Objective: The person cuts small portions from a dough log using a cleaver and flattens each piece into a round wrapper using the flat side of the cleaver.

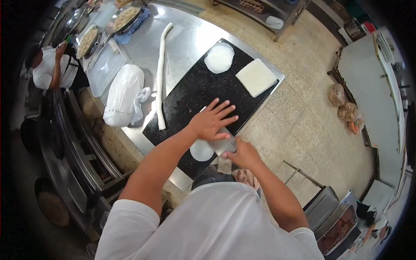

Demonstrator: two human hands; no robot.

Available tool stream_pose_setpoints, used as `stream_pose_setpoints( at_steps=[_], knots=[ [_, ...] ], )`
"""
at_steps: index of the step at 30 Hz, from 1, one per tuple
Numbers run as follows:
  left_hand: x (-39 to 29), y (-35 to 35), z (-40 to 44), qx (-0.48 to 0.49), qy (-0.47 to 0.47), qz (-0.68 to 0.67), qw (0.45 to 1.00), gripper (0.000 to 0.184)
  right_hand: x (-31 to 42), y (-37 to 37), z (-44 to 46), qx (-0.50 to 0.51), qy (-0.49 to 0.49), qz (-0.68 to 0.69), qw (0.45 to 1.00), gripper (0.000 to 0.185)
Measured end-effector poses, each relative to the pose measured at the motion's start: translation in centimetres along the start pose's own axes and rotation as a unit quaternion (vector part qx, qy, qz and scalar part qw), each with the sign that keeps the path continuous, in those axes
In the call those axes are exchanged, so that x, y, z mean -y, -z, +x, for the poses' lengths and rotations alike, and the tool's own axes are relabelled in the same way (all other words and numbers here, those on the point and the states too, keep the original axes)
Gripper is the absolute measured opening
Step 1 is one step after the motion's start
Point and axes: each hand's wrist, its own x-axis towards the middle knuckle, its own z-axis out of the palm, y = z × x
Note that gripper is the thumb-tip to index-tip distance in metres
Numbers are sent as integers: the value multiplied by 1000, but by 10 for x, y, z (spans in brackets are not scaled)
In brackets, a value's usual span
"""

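My right hand [245,154] is wrapped round the handle end of a wide, flat metal cleaver [223,142], slightly blurred. My left hand [212,122] has its fingers spread, its palm end over the blade; I cannot tell how firmly it touches. Beside the blade a thin round dough wrapper [202,151] lies on the black board [190,102]. Farther up the board is a stack of round dough wrappers [219,57]. A white square, cloth-like slab [257,77] lies at its right edge. Along the left side stretches a long dough rope [161,73].
A full white plastic bag [125,93] stands on the steel table [184,39], near a clear plastic lid [106,73]. Pans of pale filling [125,19] sit at the back left. Another person [54,67] stands at left. Bagged goods [346,108] are on the floor at right.
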Motion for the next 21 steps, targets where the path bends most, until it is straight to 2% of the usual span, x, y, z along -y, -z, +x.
stream_pose_setpoints(
  at_steps=[2, 5, 6, 8, 10, 12, 15, 18, 20, 21],
  knots=[
    [-28, -10, -32, 27, 20, -11, 999, 70, -19, -37, -24, 54, 68, 97, 991, 72],
    [-71, -21, -48, 94, -8, -30, 995, 72, -38, -55, -56, 82, 18, 56, 995, 71],
    [-68, -26, -35, 96, -9, -42, 994, 72, -41, -49, -53, 88, 8, 57, 994, 71],
    [-56, -31, -11, 39, -31, 27, 998, 71, -35, -26, -45, 60, -59, 62, 995, 69],
    [-38, -17, 13, 38, -30, 49, 998, 71, -32, 6, -19, 59, -34, 58, 996, 67],
    [-18, -7, 27, 10, -4, 42, 999, 73, -26, 22, -4, 29, 0, -1, 1000, 65],
    [-19, 11, 7, -4, 11, 31, 999, 76, -17, -11, -12, -1, 21, 48, 999, 65],
    [-39, -6, -53, 19, 13, 14, 1000, 81, -13, -62, -43, 52, 49, 81, 994, 68],
    [-45, -18, -70, 53, -11, -28, 998, 82, -6, -57, -39, 42, 23, 64, 997, 69],
    [-39, -10, -53, 81, 0, 26, 996, 79, -4, -55, -42, 30, -6, 49, 998, 70]
  ],
)
